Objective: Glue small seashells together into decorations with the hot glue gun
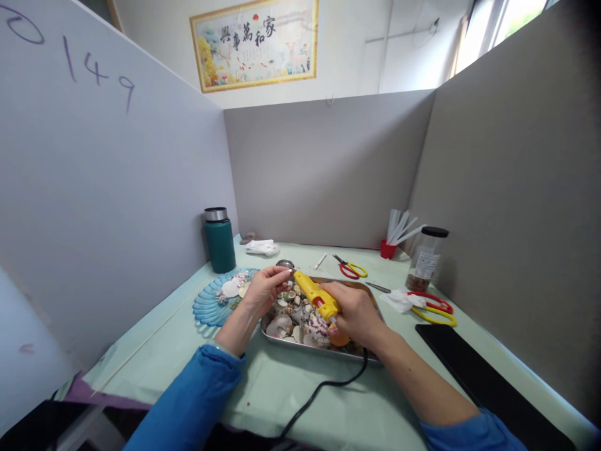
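Observation:
My right hand (352, 313) is wrapped round a yellow hot glue gun (314, 294), its nozzle pointing up and left. My left hand (267, 289) pinches something small at the fingertips, right by the nozzle; its kind I cannot make out. Both hands are above a metal tray (310, 352) filled with assorted seashells (300, 322). A black cord runs down from the glue gun over the table's front edge. Left of the tray, partly behind my left wrist, a blue scalloped glass plate (204, 307) bears several pale shells (231, 288).
A green bottle (220, 241) stands at the back left near white tissue (261, 248). Scissors (350, 268), a red cup of glue sticks (388, 249), a black-lidded jar (424, 260), more scissors (434, 307) and a long black object (474, 363) lie rightward. Grey partitions (328, 169) enclose the table.

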{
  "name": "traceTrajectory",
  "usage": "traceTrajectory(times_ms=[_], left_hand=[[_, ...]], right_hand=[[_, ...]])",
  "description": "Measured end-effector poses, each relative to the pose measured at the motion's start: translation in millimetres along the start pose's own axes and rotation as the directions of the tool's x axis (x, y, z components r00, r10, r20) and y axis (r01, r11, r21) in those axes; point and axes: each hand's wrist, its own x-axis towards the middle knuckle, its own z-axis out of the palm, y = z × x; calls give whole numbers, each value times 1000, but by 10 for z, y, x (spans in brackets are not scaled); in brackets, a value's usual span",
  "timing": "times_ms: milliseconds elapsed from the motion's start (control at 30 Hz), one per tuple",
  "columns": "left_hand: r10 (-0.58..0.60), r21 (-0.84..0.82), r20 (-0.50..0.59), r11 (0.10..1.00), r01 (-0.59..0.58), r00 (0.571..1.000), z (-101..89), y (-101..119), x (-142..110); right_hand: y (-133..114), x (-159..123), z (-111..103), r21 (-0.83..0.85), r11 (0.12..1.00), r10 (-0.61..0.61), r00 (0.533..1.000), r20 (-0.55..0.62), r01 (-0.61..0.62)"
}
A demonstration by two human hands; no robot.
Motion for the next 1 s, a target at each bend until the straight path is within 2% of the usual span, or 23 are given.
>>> traceTrajectory(times_ms=[200, 467, 600, 833, 1000], left_hand=[[11, -13, 7, 1000, -10, 1000, 5, 5, -3], [-11, -11, -25, 1000, 11, 1000, 18, 16, -2], [-5, -11, -26, 1000, 5, 1000, 10, 11, 0], [18, -14, -5, 1000, -18, 1000, -3, -1, 4], [3, -7, -23, 1000, -3, 1000, 10, 9, -2]], right_hand=[[-14, 10, -22, -27, 997, 70, 998, -2, -70], [24, -12, 39, 8, 1000, -22, 1000, -2, 22], [14, -9, 27, 3, 1000, -14, 1000, 8, 14], [0, 9, -8, -42, 996, 83, 997, -2, -83], [0, -11, 3, -13, 1000, 23, 1000, 6, -23]])
